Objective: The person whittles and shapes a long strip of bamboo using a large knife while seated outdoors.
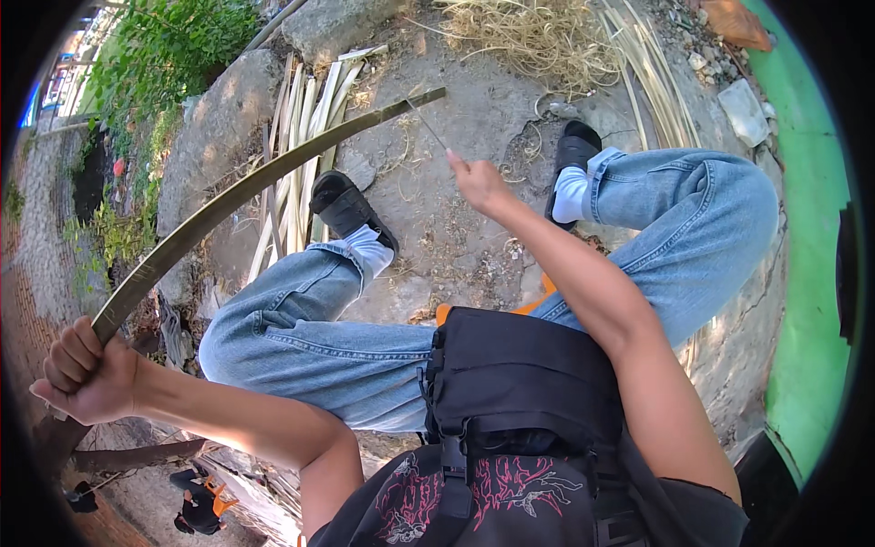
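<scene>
My left hand (82, 374), at the far left, is closed round the near end of a long greenish-brown bamboo strip (232, 194). The strip curves up and away to the right. My right hand (480, 187) is held out ahead between my feet, closed on a thin knife (428, 126) with a narrow blade. The blade's tip meets the strip close to its far end; whether it cuts in, I cannot tell. My right fingers hide the knife's handle.
Pale split strips (301, 137) lie by my left foot, more strips (654, 68) beyond my right. A heap of curly shavings (538, 41) lies ahead. Rocks (223, 118) and plants stand left, a green wall (807, 273) right. Two people (196, 501) appear lower left. A black bag (529, 365) rests on my lap.
</scene>
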`<state>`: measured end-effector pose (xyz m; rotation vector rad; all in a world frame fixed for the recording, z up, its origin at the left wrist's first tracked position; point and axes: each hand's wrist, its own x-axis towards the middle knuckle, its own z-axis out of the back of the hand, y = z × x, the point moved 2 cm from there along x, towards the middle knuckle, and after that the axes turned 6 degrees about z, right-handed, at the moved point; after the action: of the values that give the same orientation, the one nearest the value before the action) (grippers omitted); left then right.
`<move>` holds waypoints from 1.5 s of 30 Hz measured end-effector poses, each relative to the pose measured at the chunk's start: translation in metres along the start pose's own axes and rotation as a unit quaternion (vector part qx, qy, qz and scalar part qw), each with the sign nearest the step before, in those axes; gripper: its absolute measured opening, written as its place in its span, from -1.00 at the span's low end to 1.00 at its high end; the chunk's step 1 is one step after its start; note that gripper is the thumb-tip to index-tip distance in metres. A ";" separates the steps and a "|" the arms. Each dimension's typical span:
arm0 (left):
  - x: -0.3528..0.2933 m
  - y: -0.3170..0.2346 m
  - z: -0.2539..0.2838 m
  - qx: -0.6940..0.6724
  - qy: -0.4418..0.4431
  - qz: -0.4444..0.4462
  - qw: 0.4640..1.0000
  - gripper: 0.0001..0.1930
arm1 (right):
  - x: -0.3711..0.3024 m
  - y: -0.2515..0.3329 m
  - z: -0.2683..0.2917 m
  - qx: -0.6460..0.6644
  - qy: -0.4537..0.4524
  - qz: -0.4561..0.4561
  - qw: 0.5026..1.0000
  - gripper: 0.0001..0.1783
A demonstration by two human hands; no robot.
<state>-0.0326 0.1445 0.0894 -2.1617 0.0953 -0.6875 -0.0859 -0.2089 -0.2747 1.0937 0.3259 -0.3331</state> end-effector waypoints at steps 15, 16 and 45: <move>0.002 -0.023 0.009 0.046 -0.042 0.000 0.998 -0.52 | 0.052 -0.013 -0.012 -0.004 -0.001 0.110 0.994 -0.21; -0.001 -0.026 0.015 0.064 -0.063 -0.006 0.996 -0.52 | 0.053 -0.024 -0.015 0.000 -0.026 0.109 0.994 -0.21; 0.012 0.010 -0.028 0.141 -0.175 -0.223 0.948 -0.45 | -0.063 0.182 0.033 0.076 0.105 0.181 0.975 -0.21</move>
<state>-0.0344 0.1145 0.1007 -2.0012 -0.6608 -0.5123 -0.0639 -0.1564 -0.0880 1.3170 0.2852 0.0849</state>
